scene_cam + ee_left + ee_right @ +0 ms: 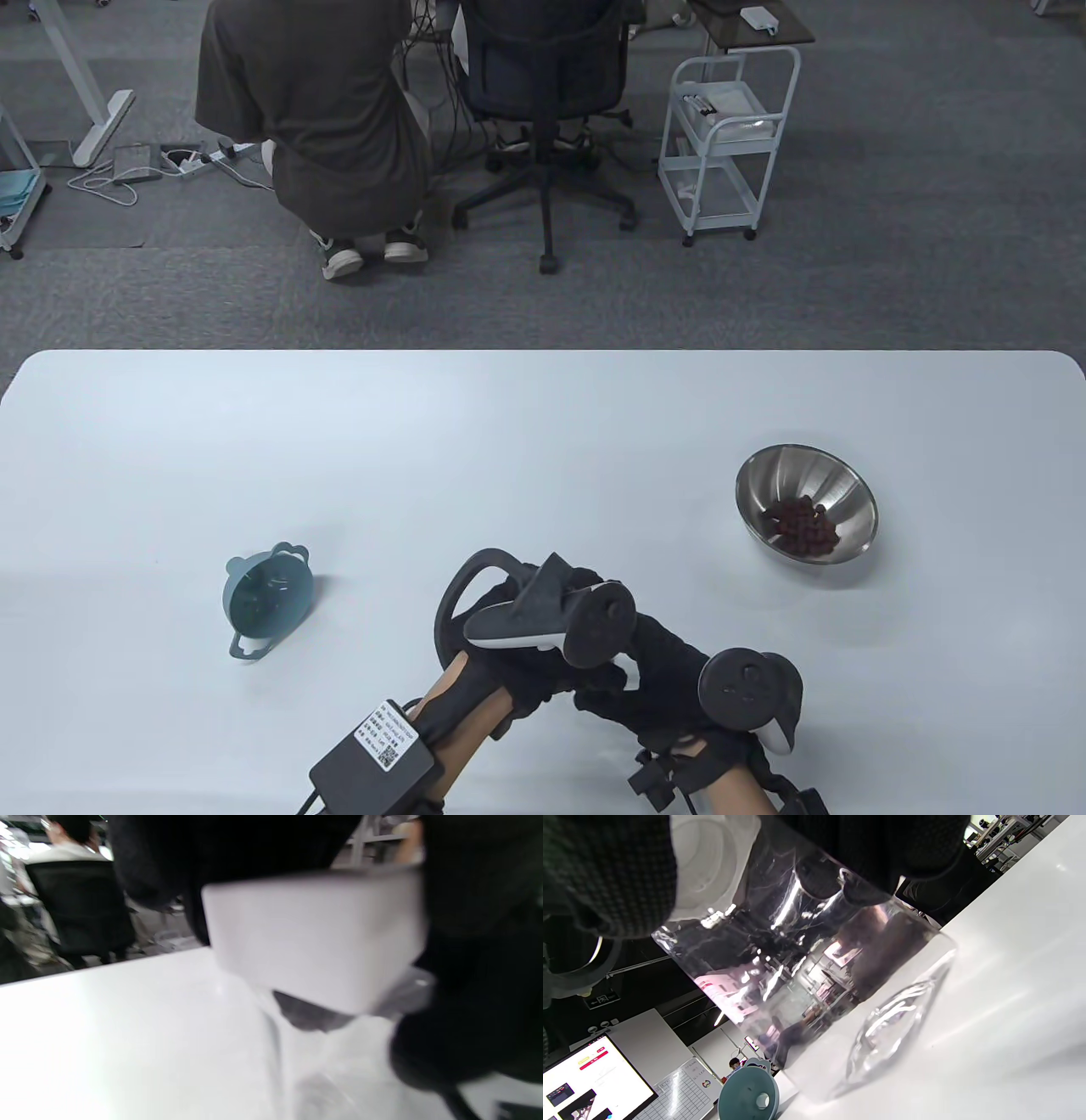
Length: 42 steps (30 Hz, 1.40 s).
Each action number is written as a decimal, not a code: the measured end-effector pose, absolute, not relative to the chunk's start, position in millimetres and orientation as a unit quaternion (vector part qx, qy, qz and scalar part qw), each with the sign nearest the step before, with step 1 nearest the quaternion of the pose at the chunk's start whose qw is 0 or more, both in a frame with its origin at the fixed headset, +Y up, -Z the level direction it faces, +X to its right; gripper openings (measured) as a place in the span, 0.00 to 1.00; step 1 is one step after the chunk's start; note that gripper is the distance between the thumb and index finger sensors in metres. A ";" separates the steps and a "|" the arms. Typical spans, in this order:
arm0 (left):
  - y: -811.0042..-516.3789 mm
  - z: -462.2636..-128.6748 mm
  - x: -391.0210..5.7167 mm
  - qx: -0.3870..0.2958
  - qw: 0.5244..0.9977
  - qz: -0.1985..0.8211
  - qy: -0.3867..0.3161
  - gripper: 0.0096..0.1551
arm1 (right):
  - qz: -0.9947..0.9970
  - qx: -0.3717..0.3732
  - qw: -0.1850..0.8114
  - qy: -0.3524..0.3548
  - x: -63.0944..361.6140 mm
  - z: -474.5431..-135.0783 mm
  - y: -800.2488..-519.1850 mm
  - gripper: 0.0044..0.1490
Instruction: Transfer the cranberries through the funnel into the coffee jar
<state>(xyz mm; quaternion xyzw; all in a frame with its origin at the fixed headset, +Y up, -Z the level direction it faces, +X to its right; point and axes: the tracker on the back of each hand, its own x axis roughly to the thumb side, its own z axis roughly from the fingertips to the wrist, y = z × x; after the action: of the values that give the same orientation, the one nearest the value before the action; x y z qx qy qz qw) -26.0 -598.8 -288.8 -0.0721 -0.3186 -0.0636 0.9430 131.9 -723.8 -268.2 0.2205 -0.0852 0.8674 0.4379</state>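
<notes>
Both gloved hands meet on the clear glass coffee jar [814, 984]: right hand [679, 688] grips its body, left hand [551, 628] holds its white lid [314, 942]. The teal plastic funnel [267, 604] lies well left of them; the steel bowl [836, 484] of dark red cranberries [800, 522] sits beyond to their right.

White wrist label [386, 734] — QR code, print illegible

Both hands crowd together at the near middle of the table [543, 424], the left hand [543, 632] over the lid and the right hand [679, 679] around the clear jar [806, 984]. Left of the fingers lies the blue funnel [267, 603] on its side, with bare table between. Right of them and farther away, well apart, stands the steel bowl [806, 501] of cranberries [802, 525]; the table between is open.
</notes>
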 end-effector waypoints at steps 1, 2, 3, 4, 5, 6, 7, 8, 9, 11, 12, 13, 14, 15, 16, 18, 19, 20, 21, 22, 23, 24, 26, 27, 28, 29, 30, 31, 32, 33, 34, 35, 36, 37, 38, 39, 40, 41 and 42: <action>-599.2 -289.7 -25.3 -0.074 0.950 -0.070 -0.296 0.54 | 0.869 0.221 0.434 -0.086 131.6 -268.0 -723.6 0.60; -600.1 -290.5 -24.7 -0.073 0.959 -0.075 -0.263 0.54 | 0.873 0.218 0.428 -0.089 131.0 -267.1 -723.1 0.60; -601.3 -292.6 -23.9 -0.078 0.965 -0.077 -0.237 0.55 | 0.876 0.218 0.420 -0.091 130.2 -266.8 -722.8 0.59; -602.1 -293.4 -23.5 -0.090 0.968 -0.078 -0.219 0.55 | 0.878 0.219 0.416 -0.089 129.6 -266.7 -722.9 0.60; -603.7 -294.7 -22.9 -0.104 0.972 -0.077 -0.196 0.55 | 0.882 0.221 0.407 -0.091 128.4 -266.2 -723.0 0.60; -604.8 -295.7 -22.7 -0.100 0.975 -0.082 -0.182 0.55 | 0.884 0.222 0.403 -0.089 127.7 -266.1 -723.4 0.60; -605.5 -296.7 -23.1 -0.096 0.976 -0.084 -0.177 0.56 | 0.884 0.221 0.404 -0.087 127.4 -266.1 -723.6 0.60; -606.7 -297.5 -24.0 -0.099 0.977 -0.082 -0.171 0.56 | 0.884 0.222 0.404 -0.085 127.2 -266.2 -723.9 0.60; -607.4 -297.7 -25.0 -0.107 0.977 -0.076 -0.170 0.57 | 0.884 0.224 0.401 -0.085 126.9 -266.0 -723.6 0.60; -607.4 -297.3 -28.6 -0.108 0.976 -0.067 -0.176 0.58 | 0.885 0.227 0.399 -0.083 126.6 -265.8 -723.3 0.60; -605.6 -296.0 -31.5 -0.104 0.976 -0.063 -0.182 0.57 | 0.883 0.228 0.403 -0.082 126.5 -265.9 -723.3 0.60; -602.2 -294.0 -35.2 -0.100 0.975 -0.053 -0.191 0.57 | 0.878 0.231 0.412 -0.079 126.2 -266.5 -723.2 0.60; -599.6 -292.4 -37.8 -0.099 0.974 -0.044 -0.200 0.57 | 0.875 0.232 0.417 -0.077 126.2 -266.6 -723.0 0.60; -595.3 -290.0 -41.8 -0.097 0.972 -0.031 -0.212 0.57 | 0.872 0.232 0.424 -0.077 126.4 -266.7 -722.9 0.60; -591.8 -288.6 -44.7 -0.092 0.972 -0.023 -0.217 0.56 | 0.871 0.231 0.427 -0.077 126.8 -266.9 -722.8 0.60; -584.0 -286.6 -52.5 -0.086 0.962 0.002 -0.258 0.56 | 0.871 0.229 0.428 -0.077 128.3 -267.5 -723.4 0.60; -581.0 -285.7 -56.5 -0.085 0.959 0.017 -0.268 0.55 | 0.871 0.228 0.429 -0.076 129.4 -268.1 -723.9 0.60; -579.4 -285.2 -59.4 -0.087 0.953 0.034 -0.288 0.55 | 0.869 0.227 0.433 -0.074 130.1 -268.5 -724.3 0.60; -578.5 -284.8 -62.1 -0.091 0.940 0.052 -0.324 0.54 | 0.867 0.226 0.438 -0.073 130.9 -268.9 -724.5 0.60; -578.2 -284.6 -63.6 -0.094 0.929 0.065 -0.352 0.52 | 0.864 0.226 0.444 -0.072 131.4 -269.2 -724.7 0.60; -578.5 -283.9 -65.2 -0.104 0.916 0.074 -0.380 0.52 | 0.861 0.227 0.450 -0.070 131.9 -269.4 -724.9 0.60; -579.5 -282.9 -65.7 -0.120 0.906 0.078 -0.399 0.52 | 0.859 0.227 0.454 -0.069 132.1 -269.6 -725.0 0.60; -582.2 -281.3 -65.7 -0.144 0.894 0.071 -0.417 0.54 | 0.855 0.229 0.460 -0.067 132.3 -269.7 -725.1 0.60; -584.3 -280.9 -65.0 -0.159 0.891 0.061 -0.421 0.54 | 0.853 0.230 0.463 -0.067 132.1 -269.6 -725.0 0.60; -586.6 -280.9 -64.7 -0.170 0.891 0.048 -0.419 0.54 | 0.851 0.232 0.466 -0.066 131.9 -269.5 -724.9 0.60; -588.2 -281.2 -64.1 -0.172 0.890 0.042 -0.420 0.54 | 0.849 0.234 0.469 -0.065 131.8 -269.6 -725.1 0.60; -590.7 -281.8 -62.8 -0.174 0.889 0.035 -0.422 0.54 | 0.846 0.238 0.473 -0.064 131.3 -269.5 -725.2 0.60; -593.5 -282.7 -61.2 -0.178 0.888 0.028 -0.422 0.54 | 0.842 0.241 0.478 -0.061 131.0 -269.6 -725.4 0.60; -595.3 -283.1 -59.7 -0.184 0.887 0.024 -0.422 0.54 | 0.840 0.244 0.481 -0.060 130.6 -269.4 -725.3 0.60; -597.7 -283.4 -57.4 -0.182 0.887 0.021 -0.423 0.53 | 0.836 0.247 0.486 -0.059 130.3 -269.3 -725.4 0.60; -598.6 -283.8 -55.4 -0.178 0.887 0.017 -0.426 0.53 | 0.835 0.248 0.488 -0.059 130.0 -269.2 -725.2 0.60; -599.0 -284.2 -53.1 -0.174 0.887 0.016 -0.427 0.53 | 0.835 0.249 0.488 -0.059 130.0 -269.2 -725.5 0.60; -598.9 -284.6 -51.7 -0.172 0.889 0.013 -0.424 0.53 | 0.838 0.248 0.483 -0.060 131.0 -269.2 -726.1 0.60; -598.1 -285.1 -50.5 -0.163 0.892 0.008 -0.421 0.53 | 0.837 0.247 0.484 -0.059 131.9 -269.5 -726.4 0.60; -597.3 -285.6 -49.9 -0.155 0.895 0.003 -0.418 0.53 | 0.837 0.247 0.484 -0.059 132.2 -269.6 -726.5 0.60; -596.7 -287.2 -49.1 -0.152 0.899 -0.005 -0.412 0.53 | 0.840 0.247 0.479 -0.061 132.1 -269.0 -725.8 0.60; -596.3 -287.8 -49.3 -0.152 0.903 -0.005 -0.401 0.54 | 0.843 0.245 0.475 -0.063 132.0 -268.8 -725.5 0.60; -596.3 -288.7 -49.2 -0.151 0.909 -0.003 -0.388 0.55 | 0.846 0.241 0.471 -0.069 132.4 -268.5 -724.7 0.60; -596.2 -289.2 -49.6 -0.146 0.914 -0.007 -0.378 0.55 | 0.848 0.239 0.467 -0.072 132.7 -268.5 -724.2 0.60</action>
<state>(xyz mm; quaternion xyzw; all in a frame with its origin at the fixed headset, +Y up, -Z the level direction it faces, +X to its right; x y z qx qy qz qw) -49.6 -596.2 -289.2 -0.1462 -0.3781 -0.0066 0.9141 132.7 -724.2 -268.5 0.2390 -0.0720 0.8481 0.4674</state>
